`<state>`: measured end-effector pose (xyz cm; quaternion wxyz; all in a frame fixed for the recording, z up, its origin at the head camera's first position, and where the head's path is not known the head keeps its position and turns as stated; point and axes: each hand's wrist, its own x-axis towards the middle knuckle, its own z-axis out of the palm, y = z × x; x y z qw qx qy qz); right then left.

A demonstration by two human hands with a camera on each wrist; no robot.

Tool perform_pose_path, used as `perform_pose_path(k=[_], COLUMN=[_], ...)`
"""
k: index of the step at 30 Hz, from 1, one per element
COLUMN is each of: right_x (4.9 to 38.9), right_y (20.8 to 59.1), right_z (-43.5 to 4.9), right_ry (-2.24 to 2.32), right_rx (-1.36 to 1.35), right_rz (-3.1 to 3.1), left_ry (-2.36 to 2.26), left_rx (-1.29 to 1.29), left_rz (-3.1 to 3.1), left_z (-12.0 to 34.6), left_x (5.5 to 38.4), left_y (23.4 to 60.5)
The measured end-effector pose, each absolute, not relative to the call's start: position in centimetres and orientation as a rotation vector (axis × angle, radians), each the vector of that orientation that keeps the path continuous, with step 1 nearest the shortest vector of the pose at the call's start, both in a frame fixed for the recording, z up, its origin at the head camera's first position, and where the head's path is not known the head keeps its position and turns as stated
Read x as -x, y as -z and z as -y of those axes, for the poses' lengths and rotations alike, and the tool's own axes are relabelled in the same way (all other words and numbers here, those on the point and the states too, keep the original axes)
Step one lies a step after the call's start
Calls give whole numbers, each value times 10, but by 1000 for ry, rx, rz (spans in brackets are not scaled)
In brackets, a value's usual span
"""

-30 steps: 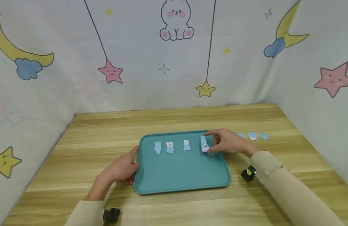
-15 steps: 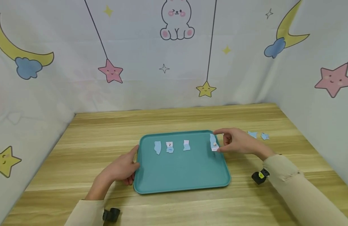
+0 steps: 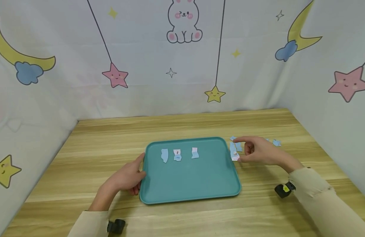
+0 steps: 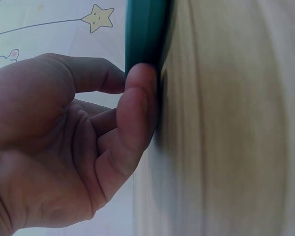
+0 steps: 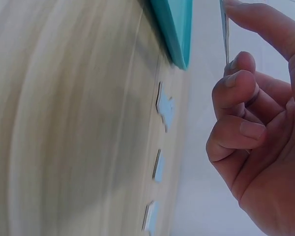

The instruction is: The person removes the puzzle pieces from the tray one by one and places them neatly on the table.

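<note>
In the head view, my right hand [image 3: 260, 151] pinches a light-blue puzzle piece [image 3: 234, 152] between thumb and index finger, over the tray's right rim. Seen edge-on in the right wrist view, the thin piece [image 5: 225, 34] is held above the table. My left hand [image 3: 127, 174] grips the left rim of the teal tray [image 3: 189, 181]. In the left wrist view, its thumb and curled fingers meet the tray's edge [image 4: 146, 29]. Three puzzle pieces lie on the tray: a plain blue one [image 3: 164, 155], a marked one [image 3: 177, 155] and a pink-and-blue one [image 3: 195, 153].
Several more puzzle pieces lie on the wooden table [image 3: 117, 131] right of the tray, including a small blue one [image 3: 276, 143] and one beside the held piece [image 3: 239, 146]. My right hand partly hides this group. A printed cloth [image 3: 141, 98] hangs behind the table.
My right hand has moved right with the pinched puzzle piece, from above the tray's upper right to its right rim. The left hand and the tray have stayed put.
</note>
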<state>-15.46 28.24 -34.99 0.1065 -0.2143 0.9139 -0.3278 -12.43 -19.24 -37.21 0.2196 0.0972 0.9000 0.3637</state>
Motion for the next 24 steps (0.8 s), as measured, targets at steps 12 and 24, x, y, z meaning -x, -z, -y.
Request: perform_pose_path(k=[12, 24], right_x=[140, 132], right_y=[355, 370], right_z=[-305, -314], right_ry=[949, 923], right_rx=[570, 599], right_rz=[-2663, -2638], left_ry=[-1008, -1013], left_rx=[-280, -278], left_rz=[-2491, -2482], left_z=[192, 192], left_x=[125, 125], left_y=[372, 373])
